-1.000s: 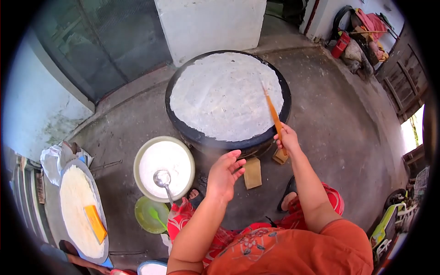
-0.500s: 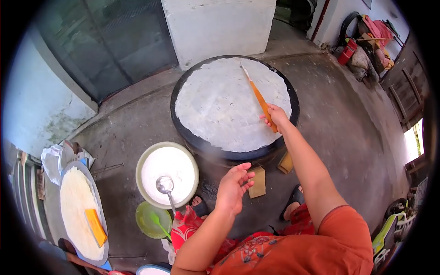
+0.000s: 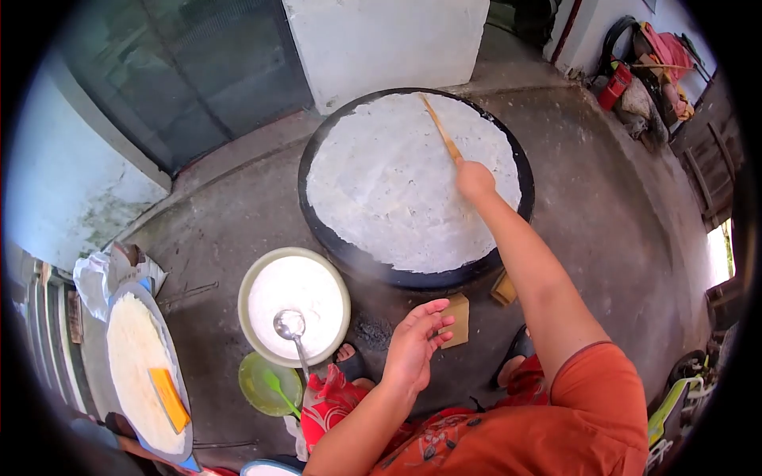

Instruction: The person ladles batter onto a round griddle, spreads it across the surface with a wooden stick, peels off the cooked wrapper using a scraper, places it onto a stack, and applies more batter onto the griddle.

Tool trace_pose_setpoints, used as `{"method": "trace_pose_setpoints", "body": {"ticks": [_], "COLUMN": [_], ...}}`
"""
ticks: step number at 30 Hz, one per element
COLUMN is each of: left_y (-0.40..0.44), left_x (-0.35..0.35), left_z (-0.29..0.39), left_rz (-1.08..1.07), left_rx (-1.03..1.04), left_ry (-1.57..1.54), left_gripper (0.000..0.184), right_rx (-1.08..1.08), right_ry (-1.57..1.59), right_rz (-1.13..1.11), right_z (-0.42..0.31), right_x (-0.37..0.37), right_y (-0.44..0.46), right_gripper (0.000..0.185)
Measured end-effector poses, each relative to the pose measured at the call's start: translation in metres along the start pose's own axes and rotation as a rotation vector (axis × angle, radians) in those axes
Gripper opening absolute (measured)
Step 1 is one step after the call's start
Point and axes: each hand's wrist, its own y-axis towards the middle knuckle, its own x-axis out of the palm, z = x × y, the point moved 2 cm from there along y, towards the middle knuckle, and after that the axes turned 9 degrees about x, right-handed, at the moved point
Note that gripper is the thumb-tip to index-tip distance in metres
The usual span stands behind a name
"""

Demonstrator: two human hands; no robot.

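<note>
Slim wooden stick (image 3: 442, 131) aslant over thin, pale batter layer (image 3: 397, 190) on round black griddle (image 3: 421, 281)

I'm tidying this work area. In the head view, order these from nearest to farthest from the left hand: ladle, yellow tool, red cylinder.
From the left hand:
1. Ladle: to its left, in the cream bowl.
2. Yellow tool: farther left.
3. Red cylinder: far up at the right.

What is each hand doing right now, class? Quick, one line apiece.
Left hand: open, fingers loosely curled, holding nothing.
Right hand: closed, holding the wooden stick.
</note>
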Motion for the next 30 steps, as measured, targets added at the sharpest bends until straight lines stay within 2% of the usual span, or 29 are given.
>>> {"method": "trace_pose_setpoints", "body": {"ticks": [1, 3, 6, 9, 13, 16, 18, 19, 21, 22, 24, 25, 27, 28, 30], "left_y": [0.000, 0.000, 0.000, 0.000, -0.004, -0.007, -0.008, -0.007, -0.008, -0.008, -0.010, -0.008, -0.007, -0.007, -0.007], "left_x": [0.000, 0.000, -0.003, -0.005, -0.006, -0.005, -0.005, -0.005, -0.006, -0.005, -0.005, -0.006, -0.006, -0.006, -0.006], "left_z": [0.000, 0.001, 0.000, 0.001, 0.000, 0.002, 0.001, 0.001, 0.000, 0.001, 0.000, 0.000, 0.000, 0.001, 0.000], "left_rz": [0.000, -0.001, -0.002, -0.004, -0.009, -0.020, -0.026, -0.029, -0.027, -0.026, -0.024, -0.021, -0.019, -0.012, -0.007], "left_rx": [0.003, 0.006, 0.021, 0.030, 0.021, 0.021, 0.025, 0.027, 0.029, 0.036, 0.042, 0.039, 0.036, 0.033, 0.030], "left_ry": [-0.007, -0.011, -0.016, -0.019, -0.014, -0.003, -0.002, -0.004, -0.006, -0.005, -0.007, -0.004, -0.001, 0.005, 0.013], "left_gripper": [0.026, 0.026, 0.026, 0.026, 0.025, 0.026, 0.026, 0.026, 0.026, 0.026, 0.025, 0.025, 0.025, 0.025, 0.025], "right_rx": [0.003, 0.041, 0.114, -0.025, -0.018, -0.085, 0.041, 0.033, -0.313, -0.318, -0.011, -0.012, 0.181, 0.181, 0.373], "right_ry": [0.001, -0.087, -0.050, 0.042, 0.094, 0.210, 0.569, 0.566, 0.440, 0.441, 0.596, 0.597, 1.033, 1.032, 1.317], "right_rz": [-0.003, 0.144, 0.155, 0.068, 0.015, -0.018, -0.082, -0.079, 0.246, 0.243, -0.190, -0.186, -0.585, -0.584, -0.645], "right_z": [0.001, 0.002, 0.000, 0.000, 0.011, 0.023, 0.039, 0.048, 0.054, 0.054, 0.038, 0.038, 0.038, 0.042, 0.053], "right_x": [0.003, 0.006, 0.000, 0.005, 0.010, -0.001, -0.002, 0.008, 0.026, 0.025, -0.009, -0.020, -0.025, -0.023, -0.017], "right_y": [0.002, 0.005, 0.012, 0.011, -0.011, -0.018, -0.008, -0.001, 0.002, 0.001, -0.023, -0.027, -0.035, -0.035, -0.038], "right_gripper": [0.032, 0.034, 0.034, 0.033, 0.031, 0.032, 0.034, 0.034, 0.033, 0.033, 0.034, 0.034, 0.037, 0.037, 0.040]}}
